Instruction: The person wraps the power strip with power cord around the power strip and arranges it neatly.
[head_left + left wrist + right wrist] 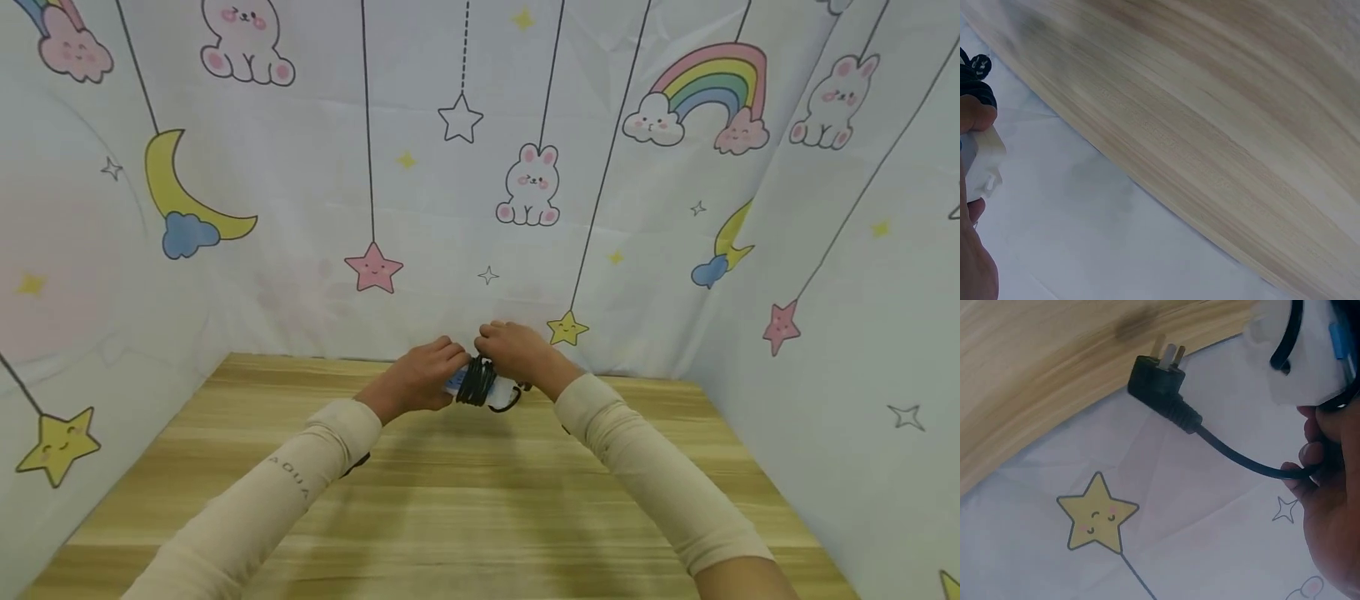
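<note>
A white and blue power strip (pixel 504 393) is held up over the far part of the table, with black cord (pixel 476 383) wound several times round its middle. My left hand (pixel 423 375) grips its left end, and a thumb presses near the coils in the left wrist view. My right hand (pixel 520 348) pinches the cord at the top of the coils. From its fingers a loose length of cord (pixel 1241 459) runs out to a black angled plug (pixel 1159 384) with metal prongs. The strip's white end (pixel 1310 375), where the cord enters, shows in the right wrist view.
The wood-grain table (pixel 465 517) ends just beyond my hands. White cloth (pixel 442 208) printed with stars, bunnies and rainbows hangs behind it and along both sides.
</note>
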A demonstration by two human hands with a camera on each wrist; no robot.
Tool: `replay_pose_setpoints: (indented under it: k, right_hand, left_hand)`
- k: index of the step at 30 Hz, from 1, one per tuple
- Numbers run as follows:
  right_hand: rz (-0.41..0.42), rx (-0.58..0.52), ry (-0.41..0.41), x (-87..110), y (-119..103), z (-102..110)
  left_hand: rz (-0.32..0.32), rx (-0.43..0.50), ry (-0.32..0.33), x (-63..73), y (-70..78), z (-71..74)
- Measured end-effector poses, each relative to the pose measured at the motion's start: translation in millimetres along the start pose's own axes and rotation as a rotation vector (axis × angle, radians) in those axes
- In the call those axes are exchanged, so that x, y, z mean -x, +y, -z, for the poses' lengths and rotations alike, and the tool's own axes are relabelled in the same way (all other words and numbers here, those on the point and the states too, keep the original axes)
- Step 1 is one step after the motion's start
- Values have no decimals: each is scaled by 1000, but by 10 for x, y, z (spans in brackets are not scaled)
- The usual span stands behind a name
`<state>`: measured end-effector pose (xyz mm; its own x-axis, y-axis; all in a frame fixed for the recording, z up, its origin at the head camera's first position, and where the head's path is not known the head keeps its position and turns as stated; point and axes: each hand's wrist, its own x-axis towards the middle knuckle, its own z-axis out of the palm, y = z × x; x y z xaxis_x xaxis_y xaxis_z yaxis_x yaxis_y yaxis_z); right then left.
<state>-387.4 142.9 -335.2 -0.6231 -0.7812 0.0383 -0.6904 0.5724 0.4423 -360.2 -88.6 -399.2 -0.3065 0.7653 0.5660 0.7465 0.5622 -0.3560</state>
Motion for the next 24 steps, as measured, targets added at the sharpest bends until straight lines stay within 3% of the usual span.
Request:
replay_pose_setpoints:
  k: [5,10,12,15,17,19,22,24]
  right_hand:
    - [-136,-186,-94,-17,-97,63]
    - [-254,-368,-129,-112,-122,45]
    - [-290,-415,-110,-156,-97,-39]
    - [-304,-467,-5,-332,105,-524]
    - [-335,-519,24,-363,154,-631]
    - [-372,-600,49,-348,142,-598]
    - [-481,-722,-4,-168,-86,-80]
    - [-519,-726,-9,-102,-193,110]
  left_hand:
    - [20,-70,3,-18,44,-54]
    - [54,-121,-20,-38,102,-80]
    - [68,-129,-27,-48,126,-92]
    - [77,-148,-26,-64,158,-111]
    - [79,-170,-16,-76,174,-123]
    - [86,-186,-5,-86,185,-132]
    - [118,-173,-3,-98,197,-142]
    - [147,-139,-13,-100,203,-149]
